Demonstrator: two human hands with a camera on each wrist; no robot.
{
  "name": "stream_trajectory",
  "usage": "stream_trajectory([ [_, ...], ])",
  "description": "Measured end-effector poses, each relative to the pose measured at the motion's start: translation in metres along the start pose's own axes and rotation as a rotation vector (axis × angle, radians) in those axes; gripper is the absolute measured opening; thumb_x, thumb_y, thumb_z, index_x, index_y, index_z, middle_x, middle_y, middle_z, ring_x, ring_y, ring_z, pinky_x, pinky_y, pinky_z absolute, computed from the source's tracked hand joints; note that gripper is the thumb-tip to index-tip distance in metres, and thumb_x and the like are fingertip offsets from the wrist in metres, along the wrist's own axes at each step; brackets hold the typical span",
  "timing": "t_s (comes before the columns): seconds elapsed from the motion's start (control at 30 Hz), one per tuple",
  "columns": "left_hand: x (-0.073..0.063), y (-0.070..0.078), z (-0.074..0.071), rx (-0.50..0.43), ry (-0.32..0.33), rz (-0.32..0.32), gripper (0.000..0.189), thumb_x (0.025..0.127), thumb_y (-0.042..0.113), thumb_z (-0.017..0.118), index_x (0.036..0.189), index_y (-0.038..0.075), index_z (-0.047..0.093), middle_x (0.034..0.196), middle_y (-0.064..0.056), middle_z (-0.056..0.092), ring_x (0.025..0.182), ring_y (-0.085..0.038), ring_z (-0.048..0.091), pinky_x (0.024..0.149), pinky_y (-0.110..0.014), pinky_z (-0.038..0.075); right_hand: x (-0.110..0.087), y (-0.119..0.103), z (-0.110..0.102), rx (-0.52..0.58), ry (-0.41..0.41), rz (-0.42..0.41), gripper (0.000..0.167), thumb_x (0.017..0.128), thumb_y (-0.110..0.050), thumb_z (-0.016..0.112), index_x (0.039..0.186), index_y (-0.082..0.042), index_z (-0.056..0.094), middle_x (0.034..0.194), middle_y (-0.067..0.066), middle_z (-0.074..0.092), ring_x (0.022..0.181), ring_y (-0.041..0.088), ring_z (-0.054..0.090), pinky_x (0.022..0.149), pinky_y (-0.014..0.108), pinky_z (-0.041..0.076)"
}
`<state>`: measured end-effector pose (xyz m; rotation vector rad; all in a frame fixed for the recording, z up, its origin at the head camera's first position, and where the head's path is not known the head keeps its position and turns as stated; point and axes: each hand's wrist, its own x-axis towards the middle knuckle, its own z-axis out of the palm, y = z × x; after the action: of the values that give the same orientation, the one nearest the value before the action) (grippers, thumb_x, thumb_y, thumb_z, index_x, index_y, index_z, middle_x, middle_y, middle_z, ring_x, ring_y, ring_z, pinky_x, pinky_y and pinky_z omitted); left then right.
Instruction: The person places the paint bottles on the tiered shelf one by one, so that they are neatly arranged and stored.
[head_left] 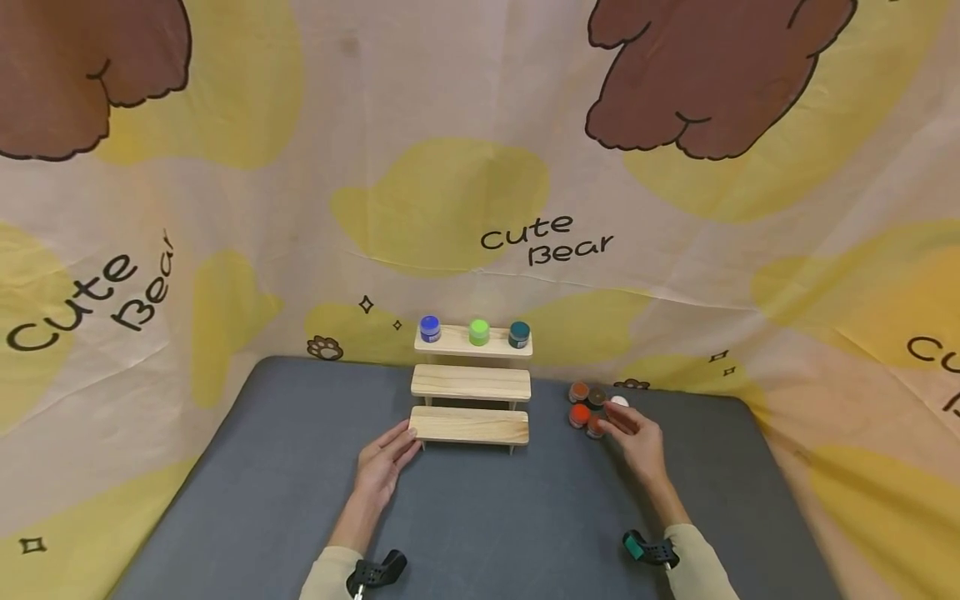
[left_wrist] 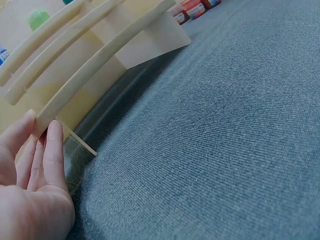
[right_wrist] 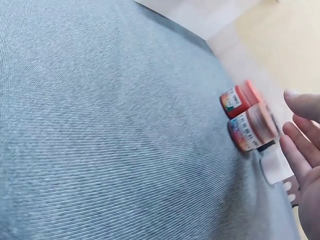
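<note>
One wooden rack point(head_left: 471, 382), three tiers, stands on the grey table point(head_left: 465, 517) against a printed cloth point(head_left: 450, 208). Eight small jars counted. Three sit in a row on the top tier: blue jar point(head_left: 430, 329) at left, light green jar point(head_left: 479, 332) in the middle, dark teal jar point(head_left: 519, 335) at right. Middle and lowest tiers bear none.

Other five bunched on the table, right of the rack: orange-brown jar point(head_left: 578, 392), dark brown jar point(head_left: 596, 397), white jar point(head_left: 618, 402), bright red jar point(head_left: 578, 416), reddish-brown jar point(head_left: 595, 427), the last nearest the person.

Two hands, each with one dark wrist band. Left hand point(head_left: 381, 468): pinching the left end of the lowest tier, thumb over the edge, fingers point(left_wrist: 54, 150) beneath; little gap beyond the board's thickness.

Right hand point(head_left: 637, 437): at the bunch, just beside the reddish-brown and white jars. Thumb and fingers point(right_wrist: 300, 150) spread moderately, gap plain in the right wrist view; grips nothing. Whether a fingertip touches the white jar, cannot tell.
</note>
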<state>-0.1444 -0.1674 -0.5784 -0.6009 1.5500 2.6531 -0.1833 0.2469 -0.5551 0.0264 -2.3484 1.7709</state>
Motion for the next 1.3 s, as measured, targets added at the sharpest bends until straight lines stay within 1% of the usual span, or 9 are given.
stream_trajectory([
  [0.1, 0.0, 0.0, 0.0, 0.005, -0.003, 0.005, 0.052, 0.09, -0.004, 0.067, 0.137, -0.013, 0.047, 0.138, -0.03, 0.049, 0.097, -0.014, 0.069, 0.096, -0.031, 0.056, -0.002, 0.004, 0.003, 0.019, 0.015, 0.014, 0.042, 0.082, 0.004, 0.076, 0.122, 0.011, 0.063, 0.121, 0.031, 0.061, 0.105, 0.02, 0.067, 0.082, 0.012, 0.056],
  [0.2, 0.0, 0.0, -0.001, 0.003, 0.009, 0.011, 0.051, 0.09, -0.003, 0.067, 0.136, -0.013, 0.048, 0.137, -0.03, 0.049, 0.097, -0.014, 0.069, 0.095, -0.031, 0.056, -0.003, 0.007, 0.004, 0.049, 0.015, 0.034, 0.047, 0.081, 0.004, 0.077, 0.125, 0.011, 0.061, 0.123, 0.031, 0.06, 0.1, 0.007, 0.066, 0.082, 0.012, 0.057],
  [0.37, 0.001, -0.003, -0.002, -0.007, 0.018, 0.003, 0.051, 0.09, -0.003, 0.067, 0.136, -0.013, 0.048, 0.138, -0.031, 0.048, 0.099, -0.016, 0.069, 0.095, -0.032, 0.057, -0.007, 0.013, 0.004, 0.061, 0.004, 0.074, 0.056, 0.081, 0.003, 0.077, 0.132, 0.01, 0.055, 0.127, 0.028, 0.059, 0.101, 0.002, 0.064, 0.084, 0.013, 0.057],
  [0.47, 0.003, -0.004, -0.002, 0.013, 0.016, 0.006, 0.052, 0.09, -0.001, 0.068, 0.137, -0.012, 0.048, 0.139, -0.03, 0.047, 0.1, -0.015, 0.068, 0.096, -0.032, 0.056, -0.009, 0.017, 0.005, 0.026, 0.001, 0.096, 0.058, 0.081, -0.001, 0.079, 0.133, 0.008, 0.055, 0.131, 0.026, 0.058, 0.106, 0.006, 0.064, 0.086, 0.013, 0.056],
  [0.63, 0.004, -0.004, -0.001, 0.015, 0.026, 0.01, 0.054, 0.088, 0.0, 0.071, 0.136, -0.012, 0.049, 0.138, -0.029, 0.049, 0.1, -0.016, 0.068, 0.095, -0.032, 0.057, -0.01, 0.022, 0.008, -0.021, 0.009, 0.102, 0.058, 0.081, -0.005, 0.08, 0.132, 0.008, 0.056, 0.135, 0.026, 0.055, 0.117, 0.031, 0.06, 0.089, 0.015, 0.056],
  [0.7, 0.004, -0.004, -0.001, 0.01, 0.03, 0.003, 0.054, 0.088, -0.001, 0.071, 0.135, -0.012, 0.049, 0.137, -0.029, 0.05, 0.099, -0.017, 0.069, 0.095, -0.032, 0.057, -0.011, 0.023, 0.008, -0.025, 0.019, 0.108, 0.058, 0.08, -0.003, 0.08, 0.132, 0.008, 0.056, 0.135, 0.026, 0.054, 0.118, 0.036, 0.058, 0.088, 0.015, 0.056],
  [0.93, 0.004, -0.005, 0.0, 0.031, 0.012, 0.003, 0.054, 0.088, 0.002, 0.071, 0.136, -0.011, 0.05, 0.137, -0.028, 0.05, 0.101, -0.015, 0.067, 0.096, -0.031, 0.056, -0.013, 0.026, 0.008, -0.063, 0.026, 0.117, 0.058, 0.08, -0.004, 0.081, 0.132, 0.005, 0.058, 0.135, 0.024, 0.055, 0.117, 0.03, 0.06, 0.086, 0.011, 0.055],
  [1.1, 0.004, -0.006, 0.0, 0.028, 0.016, 0.002, 0.05, 0.089, 0.0, 0.07, 0.134, -0.011, 0.051, 0.134, -0.026, 0.054, 0.1, -0.016, 0.068, 0.095, -0.031, 0.056, -0.012, 0.027, 0.009, -0.056, 0.018, 0.127, 0.057, 0.079, -0.003, 0.081, 0.131, 0.004, 0.059, 0.136, 0.023, 0.055, 0.12, 0.037, 0.057, 0.088, 0.015, 0.055],
  [1.3, 0.005, -0.005, -0.001, 0.024, 0.025, 0.003, 0.048, 0.088, -0.001, 0.07, 0.133, -0.011, 0.053, 0.132, -0.024, 0.057, 0.099, -0.016, 0.068, 0.095, -0.032, 0.057, -0.009, 0.026, 0.011, -0.045, 0.034, 0.143, 0.054, 0.08, -0.002, 0.08, 0.129, 0.005, 0.06, 0.134, 0.025, 0.056, 0.119, 0.039, 0.056, 0.082, 0.008, 0.054],
])
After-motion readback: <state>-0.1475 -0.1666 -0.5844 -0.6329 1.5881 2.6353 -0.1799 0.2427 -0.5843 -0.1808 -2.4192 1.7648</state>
